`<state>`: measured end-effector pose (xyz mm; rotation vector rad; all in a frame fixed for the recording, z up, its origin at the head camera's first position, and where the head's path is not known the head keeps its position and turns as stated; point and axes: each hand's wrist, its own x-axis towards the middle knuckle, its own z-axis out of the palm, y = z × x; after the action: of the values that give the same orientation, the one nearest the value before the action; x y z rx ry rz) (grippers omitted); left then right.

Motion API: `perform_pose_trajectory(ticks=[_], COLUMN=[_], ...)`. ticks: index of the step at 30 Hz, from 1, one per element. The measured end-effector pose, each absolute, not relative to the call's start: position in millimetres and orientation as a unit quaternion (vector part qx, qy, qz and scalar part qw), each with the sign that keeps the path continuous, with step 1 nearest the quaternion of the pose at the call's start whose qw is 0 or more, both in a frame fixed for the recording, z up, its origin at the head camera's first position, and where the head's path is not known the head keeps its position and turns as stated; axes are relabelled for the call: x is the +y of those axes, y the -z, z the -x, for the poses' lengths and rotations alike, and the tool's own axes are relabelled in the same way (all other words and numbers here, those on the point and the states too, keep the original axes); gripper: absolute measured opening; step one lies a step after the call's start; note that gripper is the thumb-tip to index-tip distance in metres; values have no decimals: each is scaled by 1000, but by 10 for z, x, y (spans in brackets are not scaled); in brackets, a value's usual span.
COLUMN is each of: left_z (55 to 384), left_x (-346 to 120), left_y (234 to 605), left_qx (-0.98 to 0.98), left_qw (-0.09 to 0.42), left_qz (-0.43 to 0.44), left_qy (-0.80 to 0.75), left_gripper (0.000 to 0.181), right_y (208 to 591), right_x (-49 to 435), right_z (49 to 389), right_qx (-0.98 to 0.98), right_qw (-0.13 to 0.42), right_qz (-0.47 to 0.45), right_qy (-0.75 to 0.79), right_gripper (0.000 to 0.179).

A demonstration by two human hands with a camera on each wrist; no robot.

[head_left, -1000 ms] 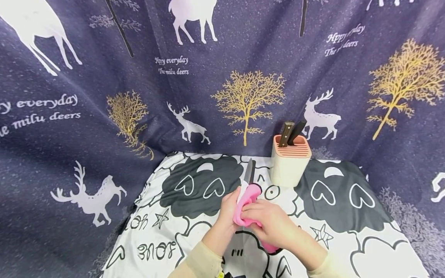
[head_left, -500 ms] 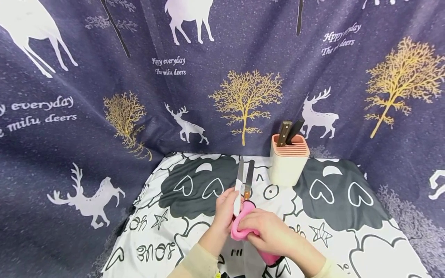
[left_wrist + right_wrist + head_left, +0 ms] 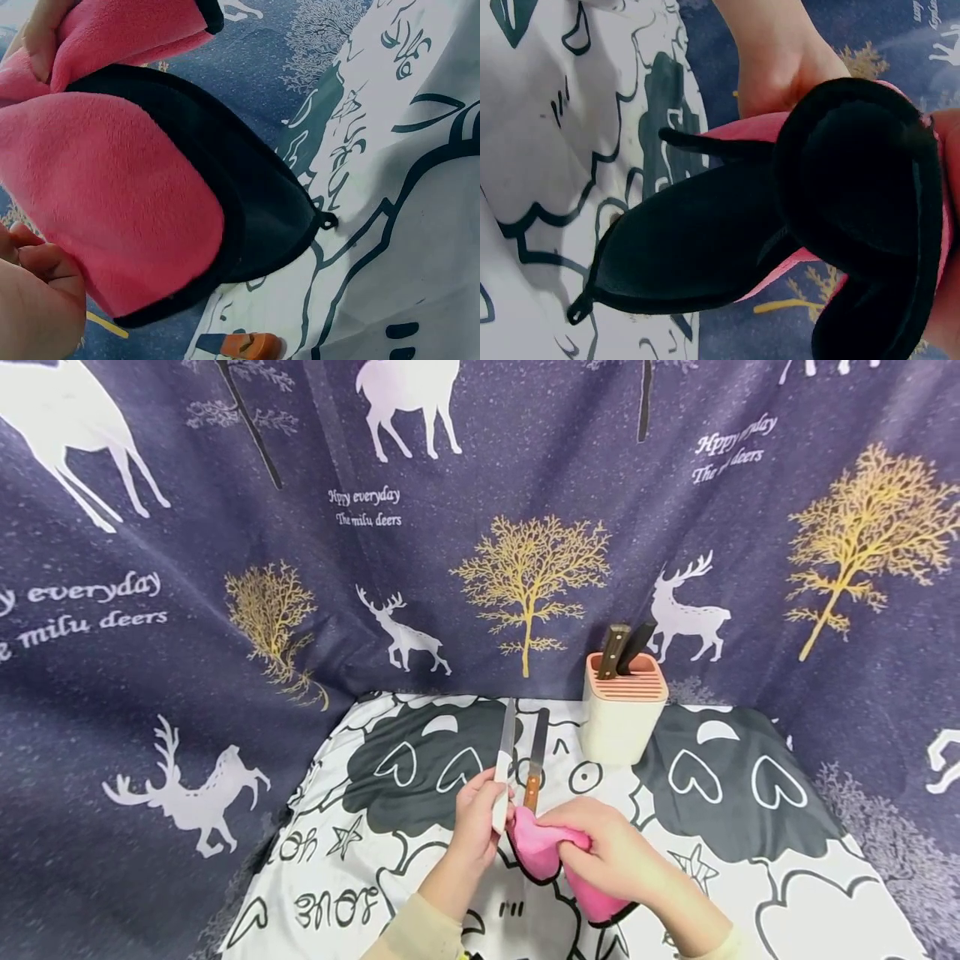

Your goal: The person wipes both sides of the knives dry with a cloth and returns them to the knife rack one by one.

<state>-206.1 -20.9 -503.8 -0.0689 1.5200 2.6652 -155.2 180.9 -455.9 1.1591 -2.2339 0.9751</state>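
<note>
My left hand holds a knife by its white handle, the blade pointing away from me. My right hand grips a bunched pink cloth with black trim. In the left wrist view the pink cloth hangs with its dark underside and a small loop showing; the left hand is beside its lower edge, and the knife is hidden there. Black folds of the cloth fill the right wrist view. A second knife with a wooden handle lies on the patterned sheet, just beyond the cloth.
A cream knife block with a slotted pink top stands at the back right, two dark-handled knives in it. The black-and-white sheet covers the surface. Behind hangs a dark blue deer-print curtain.
My left hand has drawn the white-handled knife leftward, apart from the cloth. The right hand has shifted slightly right with the cloth, whose folds have changed. The wooden-handled knife has come into fuller view.
</note>
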Motion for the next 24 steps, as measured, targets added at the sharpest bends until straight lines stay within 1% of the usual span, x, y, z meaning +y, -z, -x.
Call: perform_pose_trajectory(ticks=[7,11,14,19,24], left_z=[2039,2029,2037,2063,2087], left_x=[-271,-302,-333,-392,-434], left_y=[5053,5041,5036,5044,5033], left_qx=[525,550,553,547,550], left_qw=[59,54,49,55,62], left_qz=[-2,-18,-26,-31,-24], left_qy=[-849,-833,-831,-835,-832], left_gripper=[32,34,32,24,29], right_y=[4581,4591,4562,4475,4403], right_x=[1992,2116,2241,2561,2987], right_z=[1550,1527,1517,1544,1581], right_qx=[-817,-820,-826,-851,-885], right_qw=[229,235,240,248,238], right_qz=[-382,-354,-330,-296,-242], right_qy=[-366,-384,-390,-356,-317], right_gripper=[49,50,51,52,48])
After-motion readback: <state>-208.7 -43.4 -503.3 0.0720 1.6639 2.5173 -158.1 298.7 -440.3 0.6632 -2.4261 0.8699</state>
